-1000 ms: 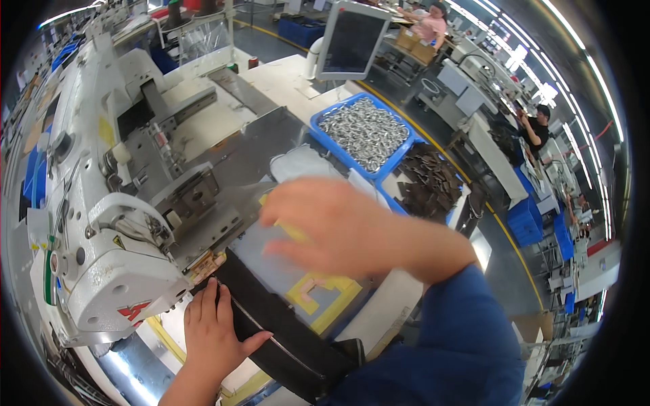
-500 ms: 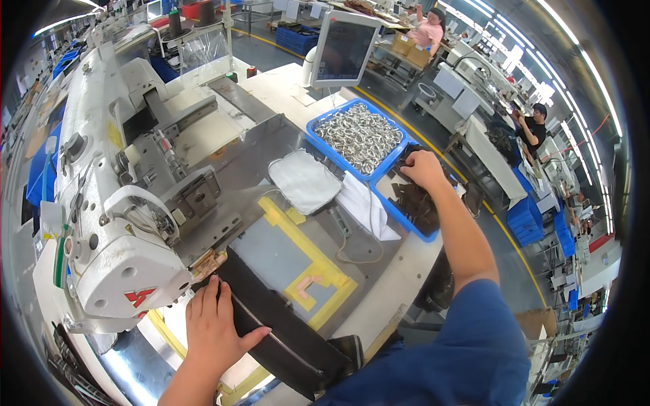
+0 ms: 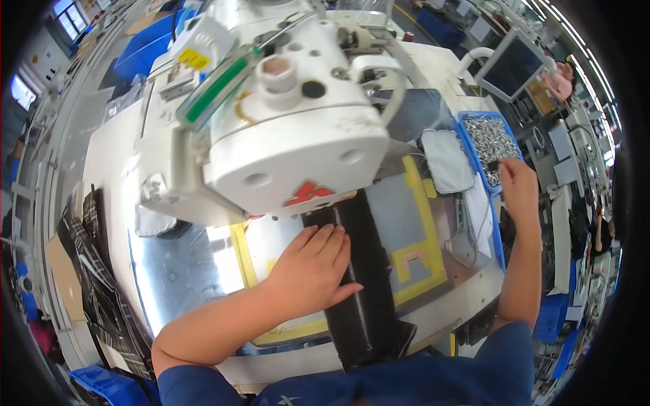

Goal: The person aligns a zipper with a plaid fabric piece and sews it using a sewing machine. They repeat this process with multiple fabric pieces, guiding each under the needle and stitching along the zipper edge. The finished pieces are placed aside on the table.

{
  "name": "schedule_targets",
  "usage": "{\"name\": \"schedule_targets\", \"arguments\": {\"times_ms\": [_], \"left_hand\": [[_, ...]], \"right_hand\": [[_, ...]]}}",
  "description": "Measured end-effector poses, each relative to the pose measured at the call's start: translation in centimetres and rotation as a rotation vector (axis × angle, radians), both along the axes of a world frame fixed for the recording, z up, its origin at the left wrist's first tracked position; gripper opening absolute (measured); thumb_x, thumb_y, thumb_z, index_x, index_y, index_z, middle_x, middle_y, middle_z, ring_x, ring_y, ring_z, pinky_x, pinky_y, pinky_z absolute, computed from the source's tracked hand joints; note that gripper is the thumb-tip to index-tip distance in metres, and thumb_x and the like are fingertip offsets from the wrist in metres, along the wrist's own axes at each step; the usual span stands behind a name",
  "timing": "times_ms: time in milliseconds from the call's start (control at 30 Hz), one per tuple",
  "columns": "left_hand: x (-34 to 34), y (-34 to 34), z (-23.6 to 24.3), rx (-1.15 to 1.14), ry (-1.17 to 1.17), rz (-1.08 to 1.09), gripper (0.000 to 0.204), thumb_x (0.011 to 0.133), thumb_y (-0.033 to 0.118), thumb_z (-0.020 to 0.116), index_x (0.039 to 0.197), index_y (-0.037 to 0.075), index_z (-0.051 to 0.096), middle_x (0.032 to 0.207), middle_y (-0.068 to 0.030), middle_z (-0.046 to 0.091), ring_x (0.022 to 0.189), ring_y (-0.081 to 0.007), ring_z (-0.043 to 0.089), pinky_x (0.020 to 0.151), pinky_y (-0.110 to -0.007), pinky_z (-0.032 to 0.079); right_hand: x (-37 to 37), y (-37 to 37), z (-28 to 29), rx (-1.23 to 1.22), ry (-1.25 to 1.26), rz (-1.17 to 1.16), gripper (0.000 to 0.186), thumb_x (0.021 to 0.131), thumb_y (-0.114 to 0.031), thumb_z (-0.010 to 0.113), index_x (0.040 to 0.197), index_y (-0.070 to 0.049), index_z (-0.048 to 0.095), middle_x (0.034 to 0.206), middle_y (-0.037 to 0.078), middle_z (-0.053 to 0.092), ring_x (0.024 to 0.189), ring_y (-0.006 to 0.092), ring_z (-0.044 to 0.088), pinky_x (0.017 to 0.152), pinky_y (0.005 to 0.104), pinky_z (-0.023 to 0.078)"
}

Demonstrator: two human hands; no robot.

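My left hand [image 3: 313,267] lies flat, fingers stretched out, on a long black fabric piece [image 3: 376,254] with a metal zipper [image 3: 359,308] running down it. The far end of this fabric passes beneath the head of a white sewing machine [image 3: 291,152], which hides it. At the right, my right hand [image 3: 518,186] is closed in a pinch on a small dark strip [image 3: 493,165], just above the near end of a blue tray [image 3: 467,132]. Silvery metal rings [image 3: 491,134] fill that tray.
A white cloth pad [image 3: 447,161] and a folded white cloth [image 3: 479,213] lie left of the trays. Yellow tape [image 3: 426,230] frames the work plate. Plaid fabric [image 3: 101,277] hangs at the left, and a monitor [image 3: 512,66] stands at the back right.
My view has swung left over the machine. My right hand has gone from the compartment of dark pieces to the ring tray, a dark strip in its fingers. My left hand stays on the fabric.
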State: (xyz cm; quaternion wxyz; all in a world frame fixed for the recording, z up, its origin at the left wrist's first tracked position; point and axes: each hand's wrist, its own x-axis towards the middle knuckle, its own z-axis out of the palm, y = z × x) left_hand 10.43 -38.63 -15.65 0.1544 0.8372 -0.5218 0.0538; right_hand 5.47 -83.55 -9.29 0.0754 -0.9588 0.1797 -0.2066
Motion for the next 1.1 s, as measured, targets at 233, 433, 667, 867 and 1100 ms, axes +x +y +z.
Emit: {"name": "schedule_targets", "arguments": {"times_ms": [233, 433, 667, 867, 1100], "left_hand": [[-0.3, 0.1, -0.3, -0.009, -0.023, -0.030, 0.073, 0.090, 0.061, 0.074, 0.123, -0.005, 0.072, 0.131, -0.0214, 0.070, 0.123, -0.0360, 0.067, 0.110, -0.048, 0.051], [-0.6, -0.1, -0.5, -0.027, -0.030, -0.068, 0.066, 0.090, 0.056, 0.075, 0.118, -0.004, 0.074, 0.125, -0.0200, 0.072, 0.117, -0.0335, 0.068, 0.105, -0.046, 0.054], [-0.3, 0.2, -0.6, -0.045, -0.016, -0.077, 0.064, 0.090, 0.055, 0.075, 0.116, -0.004, 0.074, 0.123, -0.0207, 0.072, 0.114, -0.0335, 0.068, 0.104, -0.045, 0.055], [-0.3, 0.1, -0.6, -0.056, 0.005, -0.078, 0.065, 0.090, 0.054, 0.075, 0.116, -0.005, 0.074, 0.123, -0.0224, 0.072, 0.113, -0.0346, 0.068, 0.103, -0.044, 0.056], [-0.2, 0.0, -0.7, -0.083, 0.014, -0.079, 0.064, 0.088, 0.053, 0.077, 0.115, -0.005, 0.073, 0.124, -0.0230, 0.071, 0.114, -0.0346, 0.068, 0.103, -0.044, 0.057]], "right_hand": [[7.3, 18.7, -1.4, 0.443, 0.430, 0.942, 0.014, 0.095, -0.014, 0.071, 0.100, -0.001, 0.074, 0.091, 0.017, 0.073, 0.085, 0.0413, 0.069, 0.077, 0.0475, 0.055], [8.4, 20.1, -4.8, 0.301, 0.270, 1.015, 0.017, 0.092, -0.017, 0.075, 0.104, -0.005, 0.077, 0.111, 0.012, 0.074, 0.097, 0.0383, 0.070, 0.086, 0.0470, 0.057], [7.4, 19.5, -5.2, 0.165, 0.166, 1.254, 0.026, 0.086, -0.019, 0.082, 0.109, -0.009, 0.079, 0.114, 0.006, 0.075, 0.100, 0.0304, 0.073, 0.089, 0.0429, 0.059], [7.6, 19.8, -6.0, 0.144, 0.107, 1.225, 0.026, 0.085, -0.017, 0.082, 0.108, -0.006, 0.077, 0.112, 0.007, 0.076, 0.097, 0.0290, 0.072, 0.087, 0.0412, 0.059], [7.9, 20.0, -6.4, 0.143, 0.074, 1.222, 0.025, 0.085, -0.016, 0.083, 0.108, -0.006, 0.077, 0.107, 0.007, 0.076, 0.094, 0.0292, 0.072, 0.083, 0.0417, 0.059]]}}
